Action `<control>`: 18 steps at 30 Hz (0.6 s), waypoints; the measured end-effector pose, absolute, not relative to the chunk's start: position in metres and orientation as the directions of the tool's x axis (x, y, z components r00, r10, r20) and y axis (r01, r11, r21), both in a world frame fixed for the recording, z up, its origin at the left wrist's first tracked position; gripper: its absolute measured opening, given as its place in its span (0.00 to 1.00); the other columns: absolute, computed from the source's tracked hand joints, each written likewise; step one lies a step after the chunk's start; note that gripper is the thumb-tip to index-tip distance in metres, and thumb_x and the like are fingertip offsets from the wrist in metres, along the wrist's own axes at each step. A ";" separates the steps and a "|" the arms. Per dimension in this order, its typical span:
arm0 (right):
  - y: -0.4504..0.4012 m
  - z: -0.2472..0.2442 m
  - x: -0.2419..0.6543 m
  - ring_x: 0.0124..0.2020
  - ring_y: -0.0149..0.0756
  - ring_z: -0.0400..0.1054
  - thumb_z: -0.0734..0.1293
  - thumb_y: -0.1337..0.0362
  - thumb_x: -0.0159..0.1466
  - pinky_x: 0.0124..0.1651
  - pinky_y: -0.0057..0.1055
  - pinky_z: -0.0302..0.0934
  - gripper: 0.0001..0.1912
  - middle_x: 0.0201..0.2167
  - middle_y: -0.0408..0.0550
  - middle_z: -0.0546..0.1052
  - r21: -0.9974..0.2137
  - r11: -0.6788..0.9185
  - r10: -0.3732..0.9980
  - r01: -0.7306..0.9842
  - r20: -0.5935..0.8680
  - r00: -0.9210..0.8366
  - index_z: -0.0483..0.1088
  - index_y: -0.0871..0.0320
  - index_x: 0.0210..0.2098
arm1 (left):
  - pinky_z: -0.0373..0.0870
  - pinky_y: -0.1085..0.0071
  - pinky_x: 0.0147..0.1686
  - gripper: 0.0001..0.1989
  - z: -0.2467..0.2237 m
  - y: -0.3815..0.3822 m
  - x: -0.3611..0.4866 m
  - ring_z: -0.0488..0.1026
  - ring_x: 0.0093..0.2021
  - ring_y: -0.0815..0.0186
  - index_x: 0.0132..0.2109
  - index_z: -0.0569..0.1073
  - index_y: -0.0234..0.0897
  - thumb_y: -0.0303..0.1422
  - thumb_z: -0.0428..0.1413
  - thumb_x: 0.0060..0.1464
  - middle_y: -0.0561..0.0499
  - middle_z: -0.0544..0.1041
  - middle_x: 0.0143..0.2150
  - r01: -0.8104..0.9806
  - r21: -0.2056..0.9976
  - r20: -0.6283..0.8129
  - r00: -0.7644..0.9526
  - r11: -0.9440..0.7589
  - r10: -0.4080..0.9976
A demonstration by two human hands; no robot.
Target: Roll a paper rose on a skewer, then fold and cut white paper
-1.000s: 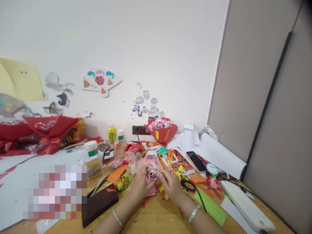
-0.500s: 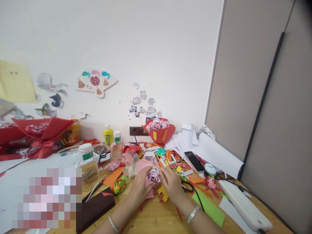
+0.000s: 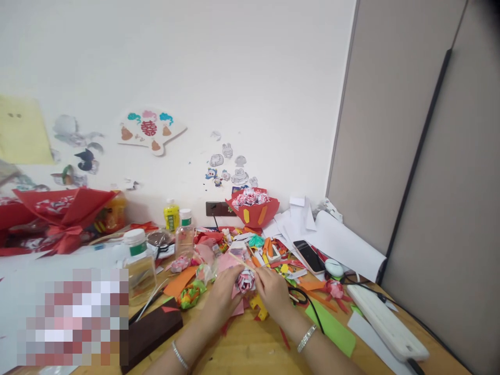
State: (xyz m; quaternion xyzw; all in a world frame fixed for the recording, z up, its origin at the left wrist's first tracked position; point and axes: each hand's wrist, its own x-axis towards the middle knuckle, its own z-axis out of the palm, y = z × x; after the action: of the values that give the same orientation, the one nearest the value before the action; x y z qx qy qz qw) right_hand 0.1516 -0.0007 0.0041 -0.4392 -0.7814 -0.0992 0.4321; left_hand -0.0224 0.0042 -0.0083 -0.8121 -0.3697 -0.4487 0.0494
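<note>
Between my two hands is a pink and white paper flower (image 3: 246,280), held over the middle of the desk. My left hand (image 3: 223,294) closes round its left side. My right hand (image 3: 272,291) pinches at its right edge, where a thin pale stick (image 3: 236,258) runs up to the left from the fingers. Just below the flower lies a yellow paper piece (image 3: 258,307). Pink paper (image 3: 224,262) lies behind my hands.
A red-wrapped bouquet (image 3: 253,211) stands against the wall. Clear bottles (image 3: 141,271) and a dark box (image 3: 152,333) are at left. Coloured scraps, a phone (image 3: 309,256), black-handled scissors (image 3: 297,296), green paper (image 3: 332,328) and a white power strip (image 3: 386,323) lie at right.
The whole view has shifted slightly, so the scene sits a little further left. My hands keep nearly the same hold on the flower.
</note>
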 end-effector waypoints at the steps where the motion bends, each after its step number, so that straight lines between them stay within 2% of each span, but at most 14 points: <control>1: -0.001 0.004 0.151 0.29 0.35 0.69 0.53 0.67 0.66 0.31 0.28 0.55 0.15 0.28 0.48 0.76 -0.217 0.584 0.605 0.783 0.759 -0.241 0.70 0.58 0.35 | 0.69 0.61 0.45 0.21 -0.009 0.004 -0.023 0.71 0.47 0.58 0.52 0.64 0.39 0.28 0.54 0.50 0.44 0.74 0.46 0.645 0.250 0.763 0.328 -0.722 0.557; 6: 0.000 0.004 0.151 0.25 0.33 0.67 0.54 0.68 0.65 0.27 0.27 0.49 0.14 0.24 0.46 0.74 -0.236 0.557 0.641 0.796 0.731 -0.232 0.69 0.58 0.30 | 0.69 0.60 0.46 0.21 -0.009 0.005 -0.023 0.71 0.47 0.58 0.53 0.64 0.40 0.28 0.53 0.51 0.44 0.74 0.47 0.643 0.287 0.726 0.338 -0.710 0.599; 10: 0.004 0.003 0.153 0.22 0.31 0.65 0.55 0.68 0.64 0.26 0.26 0.47 0.13 0.21 0.43 0.73 -0.324 0.577 0.689 0.750 0.685 -0.235 0.68 0.57 0.28 | 0.68 0.60 0.47 0.21 -0.011 0.007 -0.024 0.70 0.47 0.59 0.53 0.64 0.40 0.26 0.52 0.50 0.45 0.73 0.47 0.628 0.312 0.709 0.346 -0.713 0.615; 14: 0.006 0.004 0.155 0.22 0.30 0.63 0.54 0.67 0.64 0.26 0.24 0.47 0.14 0.21 0.42 0.71 -0.427 0.600 0.726 0.677 0.645 -0.237 0.67 0.57 0.26 | 0.67 0.59 0.49 0.23 -0.014 0.009 -0.023 0.69 0.50 0.58 0.53 0.64 0.40 0.26 0.53 0.49 0.44 0.73 0.49 0.617 0.338 0.716 0.321 -0.711 0.619; 18: 0.004 0.005 0.153 0.24 0.31 0.65 0.53 0.65 0.65 0.28 0.24 0.50 0.15 0.22 0.44 0.72 -0.492 0.581 0.743 0.648 0.647 -0.174 0.69 0.58 0.28 | 0.66 0.55 0.51 0.23 -0.016 0.010 -0.020 0.68 0.52 0.55 0.54 0.63 0.37 0.29 0.54 0.49 0.41 0.71 0.52 0.616 0.428 0.716 0.215 -0.661 0.664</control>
State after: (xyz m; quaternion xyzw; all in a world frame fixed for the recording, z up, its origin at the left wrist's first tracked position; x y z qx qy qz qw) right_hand 0.1535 0.0039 0.0049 -0.4548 -0.7644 0.0520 0.4539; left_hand -0.0204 0.0105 -0.0161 -0.7791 -0.4108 -0.4729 -0.0253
